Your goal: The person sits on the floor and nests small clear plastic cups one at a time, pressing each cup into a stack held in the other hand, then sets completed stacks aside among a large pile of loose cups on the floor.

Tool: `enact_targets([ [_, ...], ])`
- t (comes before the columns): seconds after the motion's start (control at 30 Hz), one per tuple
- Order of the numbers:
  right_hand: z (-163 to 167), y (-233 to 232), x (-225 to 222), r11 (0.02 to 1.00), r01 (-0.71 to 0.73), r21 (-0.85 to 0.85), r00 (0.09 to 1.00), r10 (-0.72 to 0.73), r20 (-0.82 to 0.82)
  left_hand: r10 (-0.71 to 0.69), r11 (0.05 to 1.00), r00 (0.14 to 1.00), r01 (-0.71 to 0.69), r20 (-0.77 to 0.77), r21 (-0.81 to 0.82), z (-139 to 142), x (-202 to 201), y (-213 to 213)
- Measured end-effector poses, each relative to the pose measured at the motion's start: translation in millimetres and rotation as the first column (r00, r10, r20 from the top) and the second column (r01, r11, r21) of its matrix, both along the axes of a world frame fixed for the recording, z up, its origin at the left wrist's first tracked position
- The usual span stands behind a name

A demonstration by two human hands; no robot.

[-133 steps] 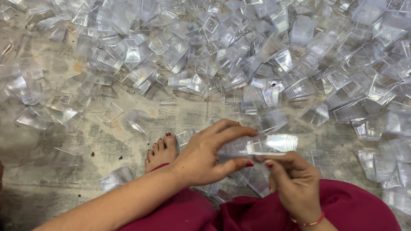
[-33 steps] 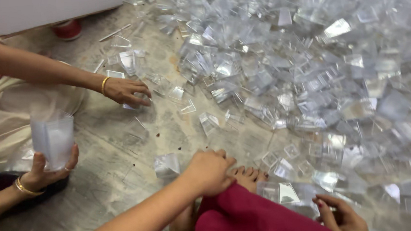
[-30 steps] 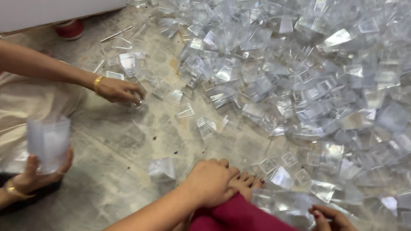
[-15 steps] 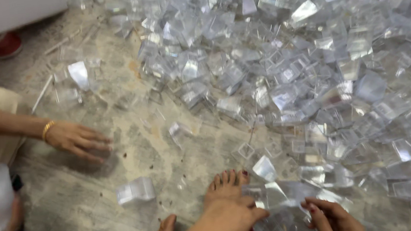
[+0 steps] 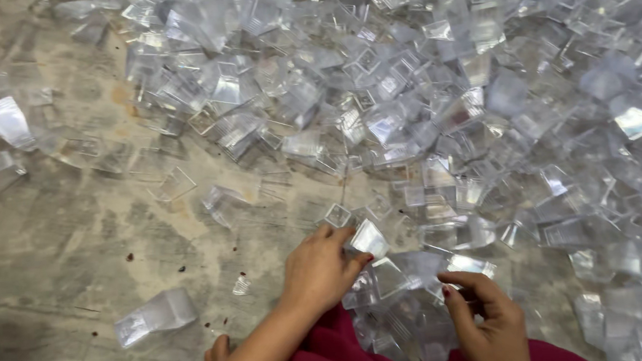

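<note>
so far only a few clear square plastic cups (image 5: 392, 305) lie gathered at the lap, the left hand (image 5: 319, 268) pinching one clear plastic cup (image 5: 369, 239), the right hand (image 5: 485, 320) curled on another, and a huge heap of loose clear cups (image 5: 436, 95) covers the grey concrete floor (image 5: 51, 247).

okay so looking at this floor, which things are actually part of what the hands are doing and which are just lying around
In hand:
left hand gripping a clear cup
right hand on the clear cups by the lap
big pile of clear cups

Lying about:
stray cup on the floor
scattered cups, far left

Clear square plastic cup (image 5: 369, 239), tilted
</note>
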State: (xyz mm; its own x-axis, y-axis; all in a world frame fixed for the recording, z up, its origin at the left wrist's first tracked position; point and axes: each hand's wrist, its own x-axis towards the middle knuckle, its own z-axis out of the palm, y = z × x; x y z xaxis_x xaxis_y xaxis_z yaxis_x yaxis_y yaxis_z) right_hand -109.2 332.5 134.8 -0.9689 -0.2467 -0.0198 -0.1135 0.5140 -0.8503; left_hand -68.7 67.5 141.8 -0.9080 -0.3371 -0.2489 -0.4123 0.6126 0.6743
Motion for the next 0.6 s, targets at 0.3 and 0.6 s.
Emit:
enact_targets([
  [0.3,34.2,-13.7,-0.7,1.000,0.003,0.031,1.000,-0.003,-0.008,0.022,0.987,0.968,0.020,-0.251,0.162,6.0,2.6,9.1],
  [0.6,52.4,-47.8,-16.9,0.891,-0.354,-0.283,0.889,0.414,0.193,0.270,0.107,0.962,0.006,-0.035,0.994,3.0,4.1,40.1],
])
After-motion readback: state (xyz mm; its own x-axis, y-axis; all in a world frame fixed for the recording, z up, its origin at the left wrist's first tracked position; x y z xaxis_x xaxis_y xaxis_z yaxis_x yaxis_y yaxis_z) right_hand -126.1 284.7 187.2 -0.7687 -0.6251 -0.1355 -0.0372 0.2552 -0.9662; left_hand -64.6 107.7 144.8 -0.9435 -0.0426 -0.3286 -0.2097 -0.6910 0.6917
